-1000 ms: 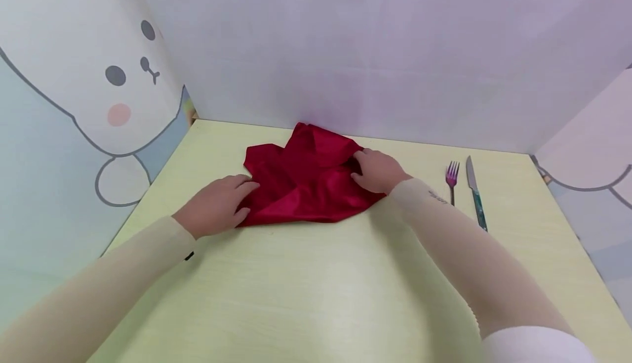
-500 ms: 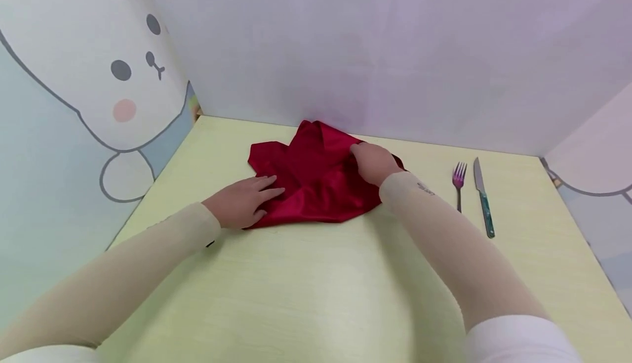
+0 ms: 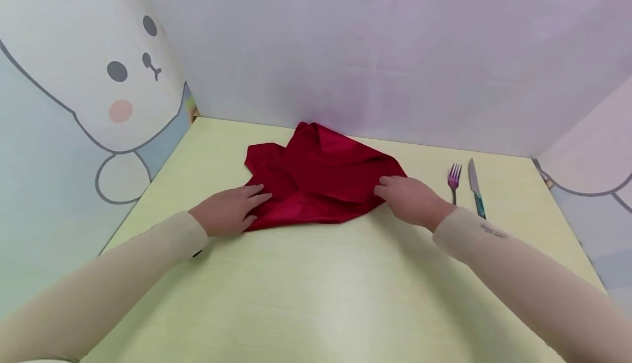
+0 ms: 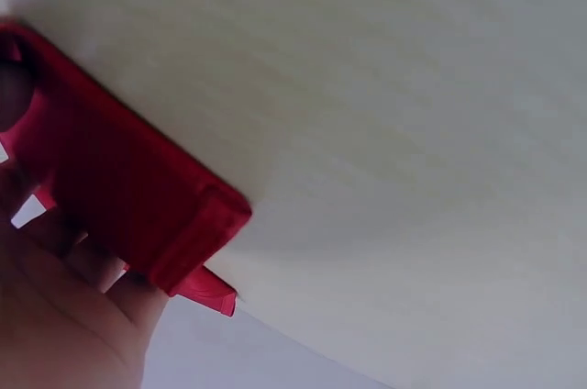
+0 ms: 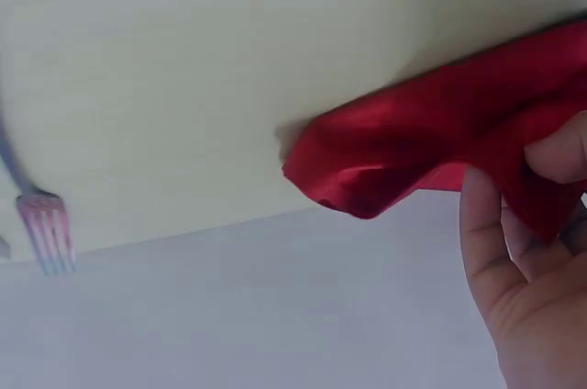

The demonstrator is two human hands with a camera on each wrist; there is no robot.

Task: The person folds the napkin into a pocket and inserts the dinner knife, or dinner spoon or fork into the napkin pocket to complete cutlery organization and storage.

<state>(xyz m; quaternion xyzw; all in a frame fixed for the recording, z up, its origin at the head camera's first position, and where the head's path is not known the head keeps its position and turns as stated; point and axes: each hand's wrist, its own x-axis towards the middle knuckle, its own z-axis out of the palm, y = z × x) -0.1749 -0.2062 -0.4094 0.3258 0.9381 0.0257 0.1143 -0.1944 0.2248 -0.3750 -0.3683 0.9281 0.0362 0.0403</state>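
- Left hand [image 3: 222, 212] and right hand [image 3: 412, 201] flank the red cloth [image 3: 321, 168] in the head view: the left rests at its near left corner, the right at its right end. The cloth lies crumpled on the table [image 3: 316, 281], straight between the hands and a little beyond them. Its long axis runs crosswise, from one hand toward the other, so each is nearer to its own end and neither is plainly closer overall. One peak points away from the person, toward the back wall [image 3: 345, 50]; the right tip points toward the fork [image 3: 454, 176]. Fork and knife [image 3: 476, 190] stand apart from the cloth, on the right hand's side.

- From the left wrist, the thumb shows on the near face of the cloth while the other fingers run behind it, so the hand appears to hold a fold between them. Fingertips are hidden, and how firm the hold is cannot be told. A squared corner points out past the fingers.

- From the right wrist, thumb and fingers pinch the cloth, gathered up between them. Its free end reaches out past the hand toward the fork, the long edge running along the table.
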